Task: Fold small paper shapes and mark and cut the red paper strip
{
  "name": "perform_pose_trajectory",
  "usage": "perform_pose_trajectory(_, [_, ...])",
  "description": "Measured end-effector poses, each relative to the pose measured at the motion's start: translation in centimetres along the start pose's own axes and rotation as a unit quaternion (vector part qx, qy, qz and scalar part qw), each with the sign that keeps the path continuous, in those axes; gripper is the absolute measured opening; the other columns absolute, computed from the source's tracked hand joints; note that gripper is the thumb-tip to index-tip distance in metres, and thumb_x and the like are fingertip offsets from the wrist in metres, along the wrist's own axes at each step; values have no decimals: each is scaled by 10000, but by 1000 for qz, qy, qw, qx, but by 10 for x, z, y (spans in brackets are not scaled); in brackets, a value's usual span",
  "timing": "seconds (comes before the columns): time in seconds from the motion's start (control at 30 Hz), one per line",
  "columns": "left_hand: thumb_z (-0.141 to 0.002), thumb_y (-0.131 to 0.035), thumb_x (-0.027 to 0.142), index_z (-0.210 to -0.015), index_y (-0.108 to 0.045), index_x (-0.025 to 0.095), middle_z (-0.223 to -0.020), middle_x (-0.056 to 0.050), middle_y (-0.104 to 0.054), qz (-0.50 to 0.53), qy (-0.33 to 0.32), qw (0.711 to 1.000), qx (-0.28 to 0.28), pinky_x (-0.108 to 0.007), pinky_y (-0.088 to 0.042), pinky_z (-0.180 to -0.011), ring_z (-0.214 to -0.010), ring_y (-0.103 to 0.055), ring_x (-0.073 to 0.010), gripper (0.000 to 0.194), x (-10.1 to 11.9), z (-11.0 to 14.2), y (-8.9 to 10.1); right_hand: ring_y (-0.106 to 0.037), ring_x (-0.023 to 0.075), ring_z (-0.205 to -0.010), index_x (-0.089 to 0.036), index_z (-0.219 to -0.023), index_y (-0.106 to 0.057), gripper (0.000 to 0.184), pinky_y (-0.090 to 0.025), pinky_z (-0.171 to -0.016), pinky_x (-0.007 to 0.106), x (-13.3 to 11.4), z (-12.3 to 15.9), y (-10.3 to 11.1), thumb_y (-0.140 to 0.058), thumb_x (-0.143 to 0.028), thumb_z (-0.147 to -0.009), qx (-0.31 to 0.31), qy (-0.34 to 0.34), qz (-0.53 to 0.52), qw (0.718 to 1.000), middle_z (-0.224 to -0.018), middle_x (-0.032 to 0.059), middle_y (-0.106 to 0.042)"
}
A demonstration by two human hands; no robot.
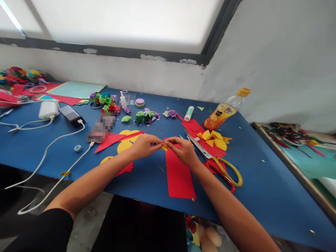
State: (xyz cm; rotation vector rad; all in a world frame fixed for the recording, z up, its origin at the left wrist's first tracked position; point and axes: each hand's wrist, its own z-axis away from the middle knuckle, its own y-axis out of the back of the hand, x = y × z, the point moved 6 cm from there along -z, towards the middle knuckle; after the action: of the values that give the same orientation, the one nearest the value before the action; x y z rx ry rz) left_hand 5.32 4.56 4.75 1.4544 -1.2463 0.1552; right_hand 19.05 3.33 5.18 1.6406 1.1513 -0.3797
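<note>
Between my two hands, above the blue table (147,180), is a small piece of yellow paper (164,147). My left hand (145,145) pinches its left side with thumb and fingertips. The fingers of my right hand (183,150) close on its other side; most of the paper is hidden by the fingertips. Under my right hand lies a red paper strip (180,178). Yellow paper circles (124,146) and red paper pieces (109,141) lie left of my left hand. To the right are scissors (207,154) with one yellow and one red handle, beside several folded yellow paper pieces (216,138).
An orange drink bottle (220,113) and a glue stick (189,113) stand or lie toward the back. Crumpled coloured paper flowers (106,101) sit behind a phone-like blurred object (102,127). White cables (55,140) trail over the left edge beside a power bank (70,114).
</note>
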Motion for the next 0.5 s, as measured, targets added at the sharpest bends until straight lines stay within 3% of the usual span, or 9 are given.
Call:
perform_pose_trajectory(0.13, [-843, -525, 311, -881, -703, 159, -845, -43, -719, 63, 43, 995, 57, -187, -458, -608, -718, -622, -114, 237, -4, -1, 5, -624, 155, -691, -181, -847, -624, 205, -503, -652, 270, 8, -2, 3, -561, -375, -819, 15, -26, -23, 999, -766, 34, -668])
perform_pose_trajectory(0.23, [-832, -540, 293, -929, -681, 158, -874, -39, -706, 54, 52, 996, 52, -182, -470, -604, -693, -610, -99, 217, -6, -1, 3, -611, 155, -702, -174, -815, -614, 172, -491, -653, 267, 7, -2, 7, -527, -320, -843, 17, 3, 12, 1000, -762, 42, -649])
perform_pose_trajectory(0.33, [-822, -558, 276, -1018, -650, 172, -930, -41, -688, 36, 19, 998, 48, -180, -482, -620, -704, -607, -90, 241, -5, -1, 0, -606, 161, -729, -170, -824, -612, 142, -478, -680, 275, 2, -1, 7, -511, -265, -858, -1, 58, 83, 995, -790, 59, -647])
perform_pose_trajectory(0.5, [-839, -548, 304, -931, -674, 167, -851, -42, -687, 25, -30, 997, 68, -178, -484, -601, -700, -613, -99, 208, -3, 0, -1, -610, 171, -764, -170, -832, -610, 141, -468, -712, 285, -3, 1, 4, -492, -231, -879, -20, 114, 161, 980, -835, 74, -659])
